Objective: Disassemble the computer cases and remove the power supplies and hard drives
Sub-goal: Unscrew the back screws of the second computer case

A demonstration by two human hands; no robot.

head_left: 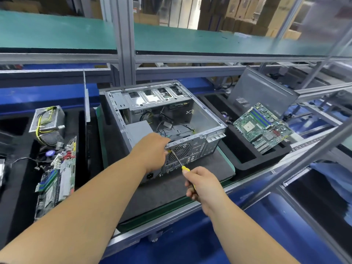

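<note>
Right hand [204, 184] grips one yellow-handled screwdriver [181, 162], tip at rear panel of one open computer case [163, 119] on the grey mat [182, 187]. Left hand [152, 151] rests on rear edge, fingers hidden. Two motherboards [263, 127] [55, 178]; one power supply [47, 124], left.

A green-topped shelf [57, 33] runs across above the worktop [171, 189], carried on grey aluminium posts [123, 35]. Stacked cardboard boxes [247, 14] stand behind it. Blue panels [257, 235] line the worktop's front, under even indoor light.
</note>
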